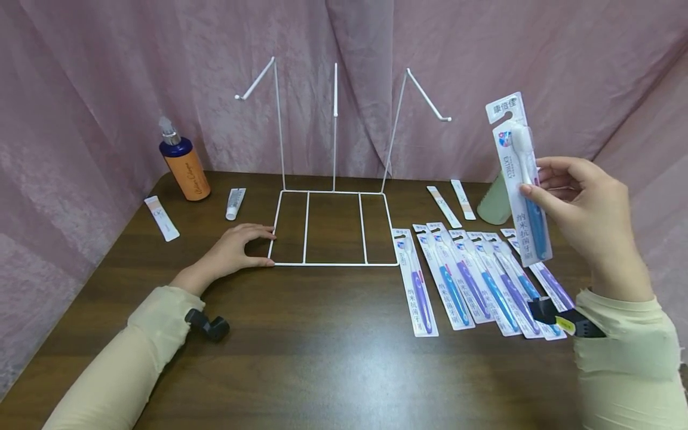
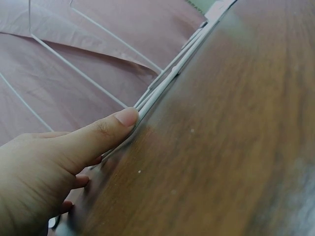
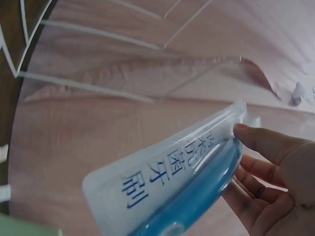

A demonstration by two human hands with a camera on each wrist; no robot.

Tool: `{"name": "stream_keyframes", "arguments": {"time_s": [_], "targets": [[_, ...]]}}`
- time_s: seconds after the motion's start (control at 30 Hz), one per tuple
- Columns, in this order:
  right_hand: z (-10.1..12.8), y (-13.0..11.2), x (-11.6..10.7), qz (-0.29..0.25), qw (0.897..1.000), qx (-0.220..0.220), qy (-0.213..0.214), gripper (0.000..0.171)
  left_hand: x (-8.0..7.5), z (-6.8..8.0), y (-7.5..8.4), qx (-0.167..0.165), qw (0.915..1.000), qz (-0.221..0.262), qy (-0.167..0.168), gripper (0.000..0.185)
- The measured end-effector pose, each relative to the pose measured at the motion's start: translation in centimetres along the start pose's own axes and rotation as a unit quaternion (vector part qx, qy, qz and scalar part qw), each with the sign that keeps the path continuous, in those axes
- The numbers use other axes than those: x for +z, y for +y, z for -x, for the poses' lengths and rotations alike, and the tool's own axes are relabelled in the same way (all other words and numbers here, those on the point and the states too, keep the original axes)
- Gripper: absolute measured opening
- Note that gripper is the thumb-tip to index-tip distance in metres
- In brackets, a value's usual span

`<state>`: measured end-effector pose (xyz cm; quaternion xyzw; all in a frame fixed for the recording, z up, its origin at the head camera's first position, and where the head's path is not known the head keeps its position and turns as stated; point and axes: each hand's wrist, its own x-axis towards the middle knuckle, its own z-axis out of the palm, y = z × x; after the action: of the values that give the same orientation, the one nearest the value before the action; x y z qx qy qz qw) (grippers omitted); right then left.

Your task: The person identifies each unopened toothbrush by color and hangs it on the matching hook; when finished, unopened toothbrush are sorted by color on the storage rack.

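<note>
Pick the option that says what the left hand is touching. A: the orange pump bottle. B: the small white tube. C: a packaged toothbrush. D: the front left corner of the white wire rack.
D: the left hand rests on the table with thumb and fingertips against the base corner of the white wire rack.

Blue toothbrush pack [image 3: 167,189] in right hand's [image 3: 275,182] fingertips

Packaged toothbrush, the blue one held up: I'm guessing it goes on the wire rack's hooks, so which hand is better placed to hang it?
Right. The right hand already pinches the packaged toothbrush upright; the left hand rests against the wire rack base, probably steadying it.
</note>
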<state>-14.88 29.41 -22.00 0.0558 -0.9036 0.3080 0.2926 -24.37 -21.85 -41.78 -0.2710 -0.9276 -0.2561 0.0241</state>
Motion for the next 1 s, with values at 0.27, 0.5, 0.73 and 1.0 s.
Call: {"name": "stream_keyframes", "arguments": {"time_s": [0.27,0.5,0.73,1.0], "targets": [[0.0,-2.3,3.0,-0.035,0.999,-0.007,0.029,0.039,0.0,0.1,0.0,-0.002,1.0000,0.002,-0.001,0.060],[0.3,-3.4,4.8,-0.050,0.997,-0.031,0.040,0.038,-0.1,0.0,0.1,-0.008,0.9999,0.004,-0.007,0.060],[0.4,-3.6,5.6,-0.056,0.997,-0.032,0.039,0.036,-0.1,-0.1,0.1,-0.006,1.0000,0.004,-0.006,0.060],[0.3,-3.5,7.4,-0.067,0.996,-0.058,0.023,0.035,0.0,0.1,0.1,0.000,1.0000,-0.001,-0.003,0.059]]}}
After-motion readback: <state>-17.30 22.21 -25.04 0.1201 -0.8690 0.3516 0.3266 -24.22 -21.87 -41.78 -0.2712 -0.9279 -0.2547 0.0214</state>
